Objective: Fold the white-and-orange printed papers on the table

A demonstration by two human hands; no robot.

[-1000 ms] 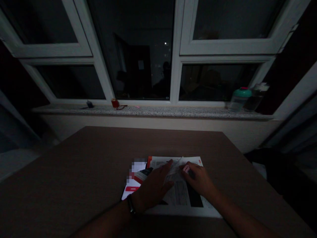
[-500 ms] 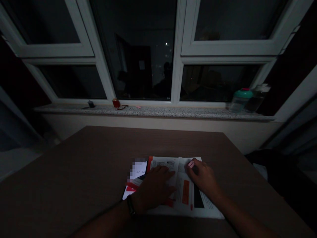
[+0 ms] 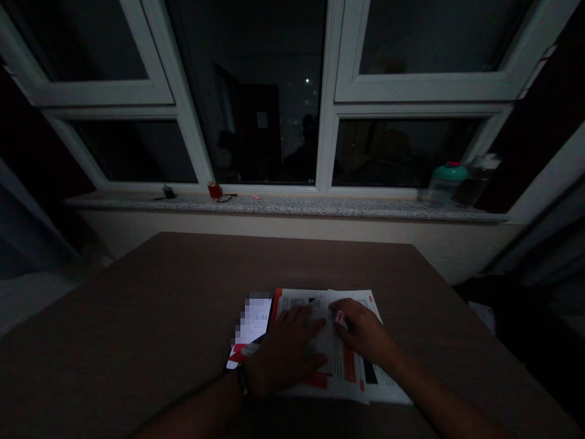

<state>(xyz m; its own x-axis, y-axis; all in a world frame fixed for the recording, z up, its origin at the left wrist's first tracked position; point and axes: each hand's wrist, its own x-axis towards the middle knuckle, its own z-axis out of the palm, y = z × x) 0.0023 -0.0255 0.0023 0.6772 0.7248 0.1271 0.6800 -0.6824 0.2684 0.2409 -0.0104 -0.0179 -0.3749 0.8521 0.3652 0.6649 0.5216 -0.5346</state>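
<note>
Head view, hands first. Just left of the left hand (image 3: pixel 286 350), a phone (image 3: pixel 253 323) lies lit on the brown table (image 3: pixel 159 292), its screen partly blurred and its edge touching the open booklet (image 3: pixel 343 381). The left hand lies flat and open on the booklet's left page, fingers apart and pressing rather than gripping, with a dark wristwatch (image 3: pixel 242 381) on its wrist. The booklet sits under both hands, its printed pages marked with orange blocks. Between the hands, a leaf appears raised and curved, so the work in hand is on the booklet's pages. Just right of that leaf, the right hand (image 3: pixel 363 329) rests with its fingers curled together, a small pink object (image 3: pixel 339 317) showing at the fingertips. Whether they pinch it, or the leaf, I cannot tell. Well beyond both hands, the speckled stone windowsill (image 3: pixel 283 206) carries a small black object (image 3: pixel 169 192), a red container (image 3: pixel 214 190), a green-lidded bottle (image 3: pixel 442 189) and a clear bottle (image 3: pixel 476 182).
</note>
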